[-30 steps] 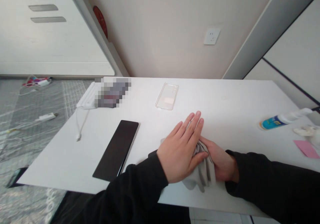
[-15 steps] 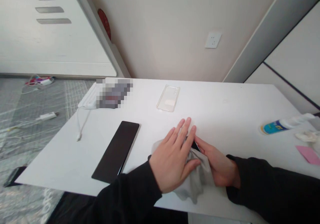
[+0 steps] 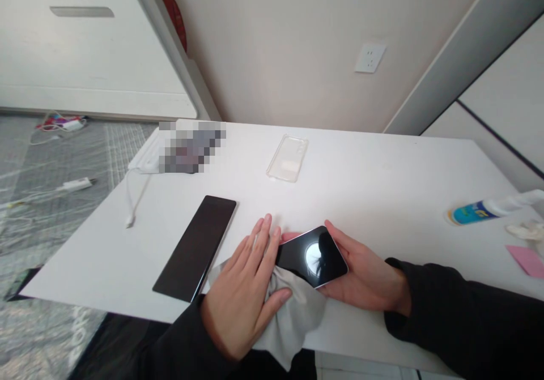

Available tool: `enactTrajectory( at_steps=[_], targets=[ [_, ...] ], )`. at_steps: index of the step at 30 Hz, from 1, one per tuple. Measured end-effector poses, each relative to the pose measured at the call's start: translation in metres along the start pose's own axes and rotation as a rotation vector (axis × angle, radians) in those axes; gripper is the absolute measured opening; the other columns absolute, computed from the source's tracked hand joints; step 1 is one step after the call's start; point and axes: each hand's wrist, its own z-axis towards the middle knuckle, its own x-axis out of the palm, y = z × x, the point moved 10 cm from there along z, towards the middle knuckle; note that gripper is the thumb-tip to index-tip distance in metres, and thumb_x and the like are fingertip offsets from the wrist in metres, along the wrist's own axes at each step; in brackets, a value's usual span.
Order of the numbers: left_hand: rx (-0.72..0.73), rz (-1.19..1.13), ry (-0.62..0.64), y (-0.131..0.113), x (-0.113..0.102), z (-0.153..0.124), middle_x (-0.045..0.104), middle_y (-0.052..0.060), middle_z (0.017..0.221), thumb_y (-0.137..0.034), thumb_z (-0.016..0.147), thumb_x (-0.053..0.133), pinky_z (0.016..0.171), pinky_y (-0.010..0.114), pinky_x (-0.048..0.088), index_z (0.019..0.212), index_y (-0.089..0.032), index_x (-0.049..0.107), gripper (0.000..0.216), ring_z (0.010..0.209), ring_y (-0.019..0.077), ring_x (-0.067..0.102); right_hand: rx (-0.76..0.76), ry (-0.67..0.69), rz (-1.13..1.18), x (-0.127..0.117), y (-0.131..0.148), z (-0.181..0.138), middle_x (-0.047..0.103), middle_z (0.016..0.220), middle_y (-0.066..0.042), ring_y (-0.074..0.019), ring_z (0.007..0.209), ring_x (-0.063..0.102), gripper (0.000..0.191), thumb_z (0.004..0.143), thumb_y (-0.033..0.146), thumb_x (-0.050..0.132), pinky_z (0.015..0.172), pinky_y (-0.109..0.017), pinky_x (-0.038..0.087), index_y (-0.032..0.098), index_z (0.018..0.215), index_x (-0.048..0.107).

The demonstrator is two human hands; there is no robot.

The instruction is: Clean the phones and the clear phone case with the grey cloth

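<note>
From my remote seat, nearest first. Cloth: grey, thin and soft, smooth weave, bunched in folds by the thumb, a pointed corner hanging past the table's near edge. Left hand lies flat on it, fingers straight and together, thumb apart; I read it as pressing, with no grip. Phone: glossy black glass, rounded corners, thin pale rim, a round white reflection on the screen. It sits tilted between my two hands, above the near part of the table; its left end is hidden under cloth and palm. Right hand grasps its right end, thumb side along the far edge, fingers beneath.

Left of these, a slab, dark, flat and oblong, lies slantwise. At right, a pink paper square, crumpled white tissue and a plastic bottle on its side, blue label, white top. Farther left, a white cable. Beyond, a clear case, shallow and see-through. Farthest, a square wall socket.
</note>
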Motion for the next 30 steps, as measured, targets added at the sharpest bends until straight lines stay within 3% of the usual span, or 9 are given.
enactTrajectory(
  at_steps=[2, 7, 9, 12, 18, 22, 25, 28, 30],
  targets=[
    [0.0, -0.024, 0.004, -0.011, 0.0, 0.017, 0.012, 0.02, 0.172, -0.058, 0.104, 0.03, 0.122, 0.047, 0.033, 0.163, -0.007, 0.014, 0.079, 0.16, 0.0341, 0.012, 0.03, -0.064, -0.015, -0.007, -0.003, 0.0, 0.074, 0.123, -0.009, -0.0228, 0.122, 0.066, 0.063, 0.106, 0.062, 0.028, 0.113, -0.04, 0.043, 0.018, 0.131, 0.066],
    [0.121, -0.117, 0.067, -0.055, 0.002, 0.089, 0.004, 0.019, 0.172, -0.063, 0.098, 0.047, 0.125, 0.048, 0.031, 0.162, -0.005, 0.014, 0.092, 0.16, 0.0337, 0.007, 0.087, -0.253, 0.035, -0.028, -0.007, -0.005, 0.076, 0.115, -0.012, -0.026, 0.117, 0.069, 0.064, 0.104, 0.062, 0.03, 0.107, -0.043, 0.049, 0.015, 0.131, 0.064],
    [0.151, -0.134, 0.067, -0.063, 0.002, 0.103, 0.001, 0.017, 0.172, -0.062, 0.099, 0.047, 0.126, 0.047, 0.029, 0.162, -0.006, 0.014, 0.091, 0.161, 0.0322, 0.005, 0.094, -0.295, 0.061, -0.031, -0.006, -0.006, 0.076, 0.114, -0.014, -0.0276, 0.116, 0.07, 0.067, 0.104, 0.06, 0.027, 0.106, -0.046, 0.05, 0.012, 0.13, 0.065],
    [0.167, -0.109, 0.063, -0.059, 0.003, 0.093, 0.001, 0.016, 0.173, -0.064, 0.099, 0.045, 0.125, 0.047, 0.032, 0.163, -0.007, 0.014, 0.092, 0.161, 0.0318, 0.007, 0.075, -0.289, 0.056, -0.03, -0.006, -0.005, 0.077, 0.113, -0.013, -0.0276, 0.117, 0.069, 0.065, 0.104, 0.059, 0.026, 0.107, -0.046, 0.049, 0.013, 0.128, 0.066],
    [0.09, 0.003, 0.026, -0.014, -0.001, 0.029, 0.013, 0.019, 0.172, -0.066, 0.1, 0.039, 0.118, 0.049, 0.041, 0.164, -0.009, 0.013, 0.09, 0.158, 0.0347, 0.021, -0.104, -0.156, -0.108, -0.015, 0.009, 0.0, 0.072, 0.13, -0.006, -0.0246, 0.129, 0.062, 0.049, 0.1, 0.057, 0.048, 0.116, -0.042, 0.041, 0.022, 0.127, 0.069],
    [0.013, -0.02, -0.031, 0.002, -0.005, 0.02, 0.013, 0.024, 0.17, -0.068, 0.1, 0.035, 0.116, 0.048, 0.044, 0.163, -0.004, 0.008, 0.093, 0.157, 0.0345, 0.024, -0.322, -0.336, -0.426, -0.026, 0.04, -0.012, 0.069, 0.136, -0.005, -0.0236, 0.128, 0.061, 0.036, 0.097, 0.043, 0.059, 0.112, -0.04, 0.043, 0.024, 0.127, 0.067],
    [-0.007, -0.042, -0.002, 0.0, -0.001, 0.03, 0.015, 0.026, 0.169, -0.07, 0.099, 0.035, 0.116, 0.05, 0.044, 0.163, -0.004, 0.006, 0.097, 0.156, 0.0339, 0.028, -0.452, -0.449, -0.912, -0.022, 0.067, -0.023, 0.071, 0.127, -0.005, -0.0233, 0.118, 0.064, 0.031, 0.098, 0.041, 0.06, 0.106, -0.04, 0.045, 0.026, 0.125, 0.065],
    [-0.021, -0.069, 0.016, -0.002, 0.001, 0.036, 0.017, 0.025, 0.169, -0.071, 0.099, 0.037, 0.118, 0.051, 0.043, 0.163, -0.005, 0.003, 0.097, 0.156, 0.0324, 0.029, -0.539, -0.465, -1.424, -0.006, 0.081, -0.028, 0.069, 0.123, -0.004, -0.0226, 0.113, 0.063, 0.026, 0.101, 0.038, 0.057, 0.103, -0.04, 0.045, 0.026, 0.123, 0.064],
    [-0.03, -0.101, 0.022, -0.001, 0.002, 0.037, 0.017, 0.024, 0.169, -0.069, 0.099, 0.039, 0.119, 0.05, 0.042, 0.163, -0.007, 0.001, 0.097, 0.155, 0.0312, 0.03, -0.573, -0.454, -1.607, 0.001, 0.083, -0.028, 0.068, 0.124, -0.004, -0.0224, 0.113, 0.061, 0.025, 0.102, 0.035, 0.055, 0.103, -0.041, 0.045, 0.027, 0.124, 0.063]
  ],
)
